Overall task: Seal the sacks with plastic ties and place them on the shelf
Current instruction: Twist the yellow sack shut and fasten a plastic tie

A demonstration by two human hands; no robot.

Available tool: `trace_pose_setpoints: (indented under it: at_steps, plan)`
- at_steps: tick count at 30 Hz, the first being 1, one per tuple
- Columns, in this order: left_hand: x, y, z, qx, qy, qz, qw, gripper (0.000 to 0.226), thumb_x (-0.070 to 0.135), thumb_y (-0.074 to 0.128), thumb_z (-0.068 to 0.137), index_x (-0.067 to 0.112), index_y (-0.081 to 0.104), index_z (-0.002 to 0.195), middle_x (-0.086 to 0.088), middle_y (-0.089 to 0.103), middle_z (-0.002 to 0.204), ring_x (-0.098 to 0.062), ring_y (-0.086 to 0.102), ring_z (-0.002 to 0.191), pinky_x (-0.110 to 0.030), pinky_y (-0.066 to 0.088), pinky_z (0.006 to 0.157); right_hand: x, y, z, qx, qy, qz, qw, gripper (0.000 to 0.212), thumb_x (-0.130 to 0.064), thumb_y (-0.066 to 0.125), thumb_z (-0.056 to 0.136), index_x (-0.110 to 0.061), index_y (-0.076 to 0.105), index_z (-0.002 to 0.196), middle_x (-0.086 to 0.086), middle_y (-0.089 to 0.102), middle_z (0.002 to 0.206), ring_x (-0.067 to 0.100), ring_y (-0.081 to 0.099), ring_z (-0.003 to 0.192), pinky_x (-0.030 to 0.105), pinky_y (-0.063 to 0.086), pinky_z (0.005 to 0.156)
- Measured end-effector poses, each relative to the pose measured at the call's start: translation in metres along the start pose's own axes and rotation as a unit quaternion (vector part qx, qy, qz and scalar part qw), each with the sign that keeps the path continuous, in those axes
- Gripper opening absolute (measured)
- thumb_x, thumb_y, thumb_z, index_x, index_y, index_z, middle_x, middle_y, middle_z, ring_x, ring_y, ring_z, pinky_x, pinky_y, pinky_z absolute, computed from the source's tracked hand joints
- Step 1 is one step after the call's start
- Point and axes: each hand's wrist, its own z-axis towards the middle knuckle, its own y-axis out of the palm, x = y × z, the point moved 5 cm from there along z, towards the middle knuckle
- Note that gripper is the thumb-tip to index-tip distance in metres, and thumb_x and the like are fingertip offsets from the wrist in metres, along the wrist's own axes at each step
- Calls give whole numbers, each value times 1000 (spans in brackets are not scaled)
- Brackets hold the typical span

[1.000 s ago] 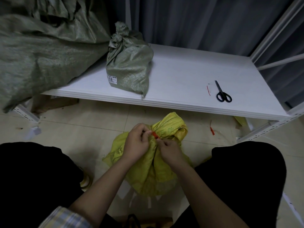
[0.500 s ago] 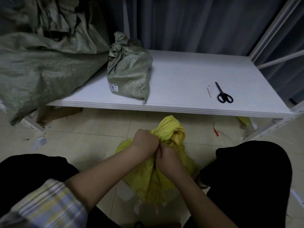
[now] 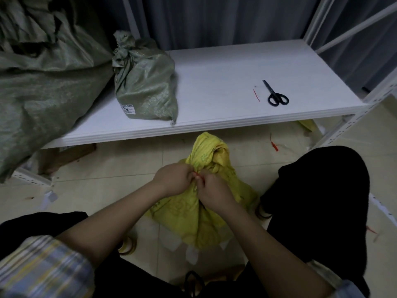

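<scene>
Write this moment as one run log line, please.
step: tying | left hand: pinches red tie | right hand: pinches red tie | yellow sack: on floor, neck gathered | green sack: on shelf

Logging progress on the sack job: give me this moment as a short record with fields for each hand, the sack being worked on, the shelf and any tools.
left hand: grips the gathered neck of the yellow sack
right hand: pinches the red tie at that neck
yellow sack: on the floor, between the knees
shelf: holds a tied green sack
tools: scissors on the shelf, a red tie scrap beside them
</scene>
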Motion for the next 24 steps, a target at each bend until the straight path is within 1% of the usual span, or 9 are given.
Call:
trace_pose_setpoints:
  at_steps: [3,6,8,11,14,19,21,22,24]
  plan:
    - [0,3,-4,26,-9,-5,1000,28,33,35,98,17,58,92,-11,65,98,-30,60,91,-31,39,65,2,0,-2,25,4,-21,999,21,-26,40,98,-12,54,91,15,65,90,34,59,84,33,36,58]
    - [5,3,-9,74,11,1,997,29,35,37,98,17,60,94,-8,66,94,-28,61,88,-30,34,62,6,-5,-3,68,27,-22,997,18,-25,43,95,-16,50,81,14,65,88,34,59,82,31,32,57]
    - [6,4,-12,86,22,-12,996,29,35,38,98,17,60,98,-7,66,93,-27,61,87,-29,33,61,11,-5,-2,72,31,-8,997,19,-25,43,95,-13,52,82,14,64,87,34,58,81,34,36,58]
    - [5,7,-14,79,29,-42,996,30,35,39,98,16,62,100,-7,67,91,-26,61,85,-29,33,61,22,-6,3,56,48,9,997,19,-25,46,94,-14,58,86,11,65,86,31,59,81,34,41,61]
    - [1,9,-14,64,33,-92,993,29,34,41,97,14,60,92,-7,65,86,-25,60,81,-30,35,61,27,-7,10,50,51,17,997,17,-26,49,92,-16,60,83,11,65,85,30,59,80,29,36,59]
    - [-2,14,-12,43,28,-138,989,28,34,43,97,15,59,84,-2,63,79,-20,58,75,-32,41,65,34,-5,22,26,62,6,998,17,-29,51,92,-16,63,92,10,67,92,30,60,88,30,39,64]
    - [-3,14,-11,43,9,-164,985,27,32,41,98,20,57,79,1,59,75,-20,58,76,-32,41,67,34,-8,25,28,48,-29,998,21,-31,50,93,-16,63,98,9,67,95,29,61,90,30,39,65]
    - [-4,13,-10,49,-3,-174,984,27,31,41,98,21,56,78,2,57,73,-21,59,78,-32,40,68,31,-12,25,52,26,-68,996,21,-31,49,94,-15,61,101,9,67,96,29,61,89,31,39,65]
    - [-6,6,-8,74,-32,-177,981,30,31,40,99,22,54,74,2,56,72,-23,59,81,-31,39,68,16,-18,19,150,-91,-149,973,18,-26,51,90,-13,59,100,8,62,94,28,57,85,32,41,64]
